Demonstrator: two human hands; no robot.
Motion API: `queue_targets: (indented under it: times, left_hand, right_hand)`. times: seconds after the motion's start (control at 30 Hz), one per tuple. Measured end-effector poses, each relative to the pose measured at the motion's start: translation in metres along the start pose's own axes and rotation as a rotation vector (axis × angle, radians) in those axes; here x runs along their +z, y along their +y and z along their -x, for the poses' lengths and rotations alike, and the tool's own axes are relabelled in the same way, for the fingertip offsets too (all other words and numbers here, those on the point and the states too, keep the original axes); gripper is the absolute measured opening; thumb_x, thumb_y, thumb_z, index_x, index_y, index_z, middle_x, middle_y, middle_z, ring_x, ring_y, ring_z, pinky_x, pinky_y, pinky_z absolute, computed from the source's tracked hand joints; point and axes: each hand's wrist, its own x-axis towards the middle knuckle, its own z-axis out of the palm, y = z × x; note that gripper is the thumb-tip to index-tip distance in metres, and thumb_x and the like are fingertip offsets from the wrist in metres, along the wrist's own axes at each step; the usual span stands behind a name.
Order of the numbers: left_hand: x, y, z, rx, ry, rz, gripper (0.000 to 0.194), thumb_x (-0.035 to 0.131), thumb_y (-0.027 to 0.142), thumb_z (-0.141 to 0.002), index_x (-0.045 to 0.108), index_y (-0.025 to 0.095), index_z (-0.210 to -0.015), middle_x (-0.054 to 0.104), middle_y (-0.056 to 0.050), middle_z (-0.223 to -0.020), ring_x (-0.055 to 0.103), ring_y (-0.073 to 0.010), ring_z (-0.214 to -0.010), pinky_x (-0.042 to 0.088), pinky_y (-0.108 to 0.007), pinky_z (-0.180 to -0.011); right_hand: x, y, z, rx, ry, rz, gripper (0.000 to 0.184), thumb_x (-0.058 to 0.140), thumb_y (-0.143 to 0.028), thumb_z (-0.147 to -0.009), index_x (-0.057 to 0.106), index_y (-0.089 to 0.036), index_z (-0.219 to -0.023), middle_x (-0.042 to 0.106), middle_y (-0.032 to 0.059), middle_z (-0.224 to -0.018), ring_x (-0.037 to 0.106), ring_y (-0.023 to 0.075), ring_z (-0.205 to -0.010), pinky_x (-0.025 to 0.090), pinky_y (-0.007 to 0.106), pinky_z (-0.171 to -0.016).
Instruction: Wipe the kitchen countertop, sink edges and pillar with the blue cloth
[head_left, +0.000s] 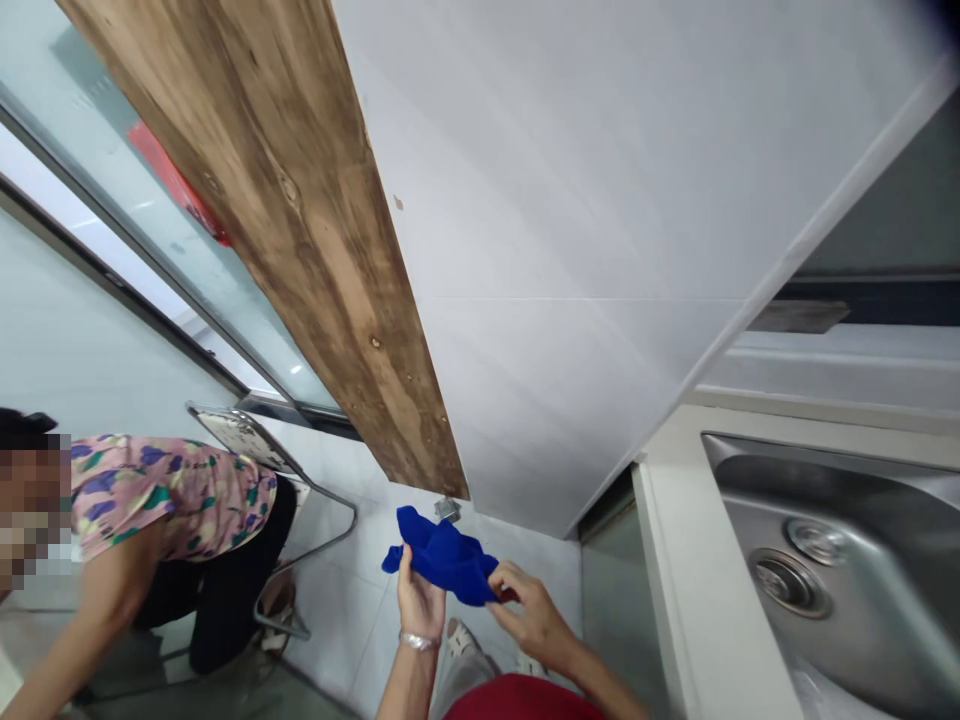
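A bright blue cloth (pixel 444 555) hangs crumpled between both my hands, low in the view. My left hand (pixel 417 600), with a silver bracelet on the wrist, pinches its left side with fingers closed. My right hand (pixel 526 612) grips its right end, fingers curled on the fabric. Both hands are held over the pale tiled floor (pixel 352 620), in front of a white cabinet side panel (pixel 570 280).
A steel sink (pixel 847 560) set in a white counter (pixel 697 600) lies at the right. A wood-grain panel (pixel 300 230) runs beside the white one. At the left a person in a floral top (pixel 172 490) leans forward by a metal chair (pixel 285 480). A glass door (pixel 112 200) stands behind.
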Motion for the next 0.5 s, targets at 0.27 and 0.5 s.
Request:
queue_targets:
  times: [0.27, 0.5]
  left_hand:
    - [-0.001, 0.032, 0.028, 0.054, 0.037, -0.076, 0.044, 0.064, 0.036, -0.073, 0.07, 0.019, -0.113, 0.075, -0.009, -0.11, 0.06, -0.0295, -0.123, 0.048, -0.042, -0.108]
    - [0.02, 0.039, 0.034, -0.05, -0.246, -0.276, 0.054, 0.061, 0.014, -0.043, 0.074, 0.018, -0.094, 0.076, -0.006, -0.085, 0.069, -0.0334, -0.098, 0.056, -0.047, -0.091]
  right_hand:
    - [0.002, 0.035, -0.006, 0.172, 0.15, -0.089, 0.033, 0.065, -0.053, -0.076, 0.067, -0.029, -0.099, 0.067, 0.0077, -0.108, 0.066, 0.0294, -0.099, 0.056, 0.044, -0.085]
    - [0.003, -0.004, -0.045, 0.061, 0.086, -0.175, 0.049, 0.056, -0.06, -0.088, 0.062, -0.025, -0.121, 0.064, 0.0102, -0.127, 0.056, 0.0285, -0.121, 0.041, 0.045, -0.108]
